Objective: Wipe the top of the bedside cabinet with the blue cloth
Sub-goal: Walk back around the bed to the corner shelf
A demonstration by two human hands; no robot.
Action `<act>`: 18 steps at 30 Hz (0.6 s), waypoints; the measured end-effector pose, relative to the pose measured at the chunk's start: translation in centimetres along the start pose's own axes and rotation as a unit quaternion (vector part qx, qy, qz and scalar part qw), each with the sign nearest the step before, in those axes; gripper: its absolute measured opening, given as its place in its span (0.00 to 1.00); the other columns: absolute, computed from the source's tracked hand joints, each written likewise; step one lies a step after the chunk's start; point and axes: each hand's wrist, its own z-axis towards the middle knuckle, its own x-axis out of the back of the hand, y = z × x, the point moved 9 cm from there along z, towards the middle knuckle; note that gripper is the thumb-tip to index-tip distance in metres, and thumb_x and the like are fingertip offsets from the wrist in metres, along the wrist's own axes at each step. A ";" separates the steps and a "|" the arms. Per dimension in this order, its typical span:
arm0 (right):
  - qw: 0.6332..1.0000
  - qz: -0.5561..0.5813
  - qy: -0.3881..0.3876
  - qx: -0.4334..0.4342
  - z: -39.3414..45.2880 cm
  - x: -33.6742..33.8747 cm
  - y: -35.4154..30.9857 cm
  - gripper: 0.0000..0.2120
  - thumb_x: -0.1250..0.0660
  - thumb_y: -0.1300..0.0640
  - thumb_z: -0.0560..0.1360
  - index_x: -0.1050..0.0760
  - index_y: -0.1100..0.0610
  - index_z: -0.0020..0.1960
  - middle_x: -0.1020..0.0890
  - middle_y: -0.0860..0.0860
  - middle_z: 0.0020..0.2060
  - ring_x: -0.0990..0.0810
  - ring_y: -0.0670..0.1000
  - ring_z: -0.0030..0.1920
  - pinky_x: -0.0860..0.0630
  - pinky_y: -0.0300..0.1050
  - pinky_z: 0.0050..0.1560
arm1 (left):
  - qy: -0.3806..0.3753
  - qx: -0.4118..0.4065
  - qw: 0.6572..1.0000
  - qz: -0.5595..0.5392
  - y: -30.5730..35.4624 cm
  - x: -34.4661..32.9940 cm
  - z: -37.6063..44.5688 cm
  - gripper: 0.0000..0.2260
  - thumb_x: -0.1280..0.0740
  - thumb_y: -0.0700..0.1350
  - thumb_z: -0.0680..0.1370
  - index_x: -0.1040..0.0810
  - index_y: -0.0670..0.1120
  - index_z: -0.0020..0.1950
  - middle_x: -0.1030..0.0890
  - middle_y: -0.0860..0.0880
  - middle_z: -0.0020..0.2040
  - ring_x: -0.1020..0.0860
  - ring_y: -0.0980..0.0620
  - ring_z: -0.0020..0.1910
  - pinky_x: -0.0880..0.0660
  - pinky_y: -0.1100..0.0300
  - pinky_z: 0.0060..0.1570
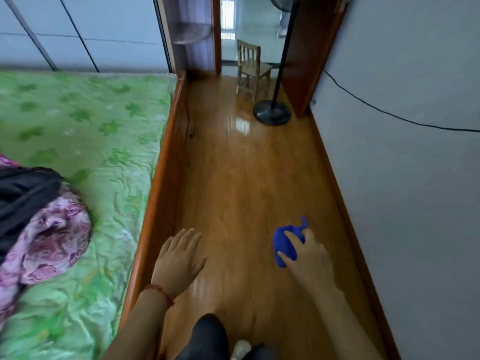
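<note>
Over wood floor (233,178), my right hand (307,255) clutches bunched blue cloth (284,242): soft, light, grip mid-wad; left hand (179,258) spread, empty; no cabinet visible.

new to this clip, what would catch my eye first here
The bright blue cloth bunched in the right hand stands out low right, over the glossy wooden floor. The empty left hand, red string bracelet at its wrist, is spread open beside the bed's green leaf-print sheet. A black fan stand stands at the corridor's far end.
</note>
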 end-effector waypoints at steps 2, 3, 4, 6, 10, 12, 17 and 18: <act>1.000 -0.002 -0.010 0.011 3.0 -0.3 -0.2 0.25 0.38 0.44 0.74 0.35 0.51 0.67 0.33 0.55 0.64 0.25 0.53 0.50 0.28 0.47 0.53 | -0.019 0.023 1.000 -0.006 -1.2 -0.4 2.4 0.27 0.47 0.60 0.78 0.33 0.45 0.70 0.30 0.44 0.69 0.35 0.44 0.70 0.39 0.47 0.67; 1.000 -0.004 -0.014 0.019 4.6 -0.4 -0.4 0.24 0.38 0.44 0.74 0.36 0.51 0.67 0.33 0.55 0.64 0.24 0.53 0.50 0.28 0.47 0.53 | -0.036 0.037 0.999 -0.015 -2.1 -0.8 3.8 0.27 0.46 0.60 0.78 0.38 0.47 0.73 0.35 0.46 0.72 0.40 0.46 0.72 0.44 0.49 0.70; 1.000 -0.005 -0.015 0.026 6.3 -0.4 -0.7 0.24 0.38 0.44 0.74 0.35 0.51 0.67 0.33 0.55 0.64 0.24 0.54 0.50 0.28 0.48 0.53 | -0.039 0.045 0.998 -0.019 -2.9 -1.1 5.3 0.27 0.46 0.60 0.78 0.41 0.48 0.74 0.38 0.47 0.74 0.44 0.48 0.73 0.47 0.51 0.71; 1.000 -0.004 -0.011 0.029 10.1 -0.4 -1.1 0.24 0.37 0.45 0.73 0.33 0.52 0.66 0.30 0.57 0.63 0.24 0.55 0.49 0.26 0.49 0.51 | -0.033 0.048 0.998 -0.013 -4.4 -1.2 8.8 0.27 0.48 0.60 0.79 0.44 0.49 0.75 0.41 0.48 0.75 0.47 0.49 0.74 0.49 0.52 0.72; 0.999 0.004 -0.012 0.037 18.3 -0.4 -2.5 0.24 0.35 0.47 0.73 0.32 0.54 0.65 0.29 0.58 0.61 0.23 0.55 0.47 0.25 0.49 0.49 | -0.029 0.051 0.998 -0.008 -7.7 -0.5 16.4 0.27 0.48 0.60 0.79 0.45 0.49 0.75 0.42 0.48 0.75 0.48 0.49 0.74 0.51 0.53 0.72; 0.999 0.000 -0.016 0.039 22.5 -0.2 -3.5 0.24 0.36 0.46 0.73 0.33 0.53 0.66 0.31 0.56 0.63 0.24 0.53 0.48 0.27 0.47 0.51 | -0.025 0.057 0.998 -0.011 -9.4 0.3 20.1 0.27 0.47 0.59 0.79 0.44 0.49 0.74 0.41 0.48 0.75 0.46 0.49 0.74 0.50 0.53 0.71; 0.999 -0.006 -0.034 0.035 32.0 0.4 -5.1 0.25 0.39 0.44 0.74 0.37 0.52 0.68 0.32 0.54 0.63 0.25 0.51 0.50 0.28 0.45 0.53 | -0.008 0.053 0.998 -0.041 -13.4 2.4 29.1 0.25 0.36 0.54 0.76 0.32 0.43 0.69 0.30 0.42 0.69 0.36 0.43 0.70 0.41 0.47 0.68; 0.999 -0.008 -0.032 0.034 34.0 0.7 -5.2 0.24 0.39 0.45 0.74 0.36 0.52 0.68 0.32 0.54 0.63 0.25 0.51 0.50 0.28 0.45 0.53 | -0.010 0.052 0.998 -0.035 -14.2 2.5 31.1 0.25 0.36 0.55 0.76 0.32 0.44 0.70 0.31 0.42 0.69 0.37 0.43 0.70 0.41 0.47 0.68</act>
